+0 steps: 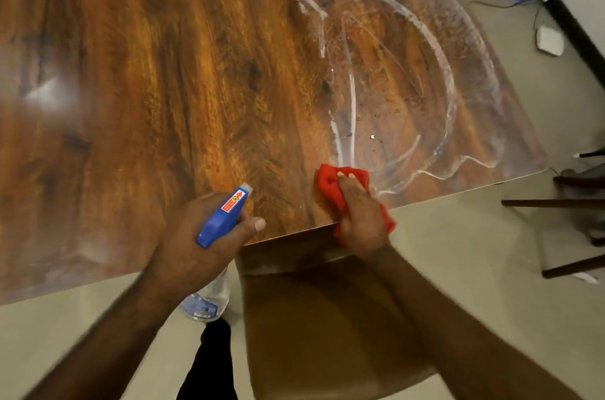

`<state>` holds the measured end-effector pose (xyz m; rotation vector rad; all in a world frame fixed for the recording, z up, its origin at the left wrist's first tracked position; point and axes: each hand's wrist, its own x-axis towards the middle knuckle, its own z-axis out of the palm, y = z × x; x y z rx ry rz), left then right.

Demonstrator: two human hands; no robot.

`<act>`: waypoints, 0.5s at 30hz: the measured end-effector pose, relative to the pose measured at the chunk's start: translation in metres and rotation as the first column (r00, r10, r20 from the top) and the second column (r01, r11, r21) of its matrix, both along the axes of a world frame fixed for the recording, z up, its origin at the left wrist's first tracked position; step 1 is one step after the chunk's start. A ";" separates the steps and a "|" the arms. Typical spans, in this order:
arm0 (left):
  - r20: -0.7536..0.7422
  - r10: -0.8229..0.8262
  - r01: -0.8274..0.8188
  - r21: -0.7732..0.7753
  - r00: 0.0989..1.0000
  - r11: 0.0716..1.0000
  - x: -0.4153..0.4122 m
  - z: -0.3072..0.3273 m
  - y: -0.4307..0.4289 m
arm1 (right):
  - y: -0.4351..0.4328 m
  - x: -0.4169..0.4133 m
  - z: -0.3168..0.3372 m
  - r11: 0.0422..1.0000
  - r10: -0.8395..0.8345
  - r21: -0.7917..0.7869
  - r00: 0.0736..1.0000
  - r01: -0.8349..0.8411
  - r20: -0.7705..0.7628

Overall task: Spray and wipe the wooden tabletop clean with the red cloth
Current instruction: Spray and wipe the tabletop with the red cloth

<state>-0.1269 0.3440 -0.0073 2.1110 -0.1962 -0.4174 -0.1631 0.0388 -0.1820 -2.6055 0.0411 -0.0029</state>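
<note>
Red cloth (330,183) bunched on counter (163,88) near edge, clamped by right hand (361,216) fingers. Spray bottle (222,219) gripped in left hand (196,236), fingers wrapped round it, over same edge. Wet streaks (425,72) spread beyond that edge.

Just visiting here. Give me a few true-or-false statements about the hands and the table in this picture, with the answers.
1. The right hand holds the red cloth on the tabletop, at its near edge. True.
2. The left hand holds a green sponge. False: it grips a spray bottle with a blue head.
3. Wet streaks mark the tabletop's right part. True.
4. The cloth lies folded at the far left corner. False: it is bunched under the right hand.
</note>
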 end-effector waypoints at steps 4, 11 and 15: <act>0.013 -0.082 0.082 -0.010 0.997 0.997 -0.003 -0.025 -0.029 | 0.024 -0.028 0.005 0.923 0.385 0.054 0.920 -0.381 -0.080; -0.039 -0.049 0.052 0.092 0.998 0.994 -0.015 -0.055 -0.049 | -0.117 -0.032 0.007 0.999 0.044 0.032 0.996 -0.041 -0.081; -0.056 -0.057 0.063 0.113 0.997 0.992 -0.020 -0.057 -0.053 | -0.155 -0.014 0.000 0.933 -0.357 -0.017 0.921 0.359 -0.155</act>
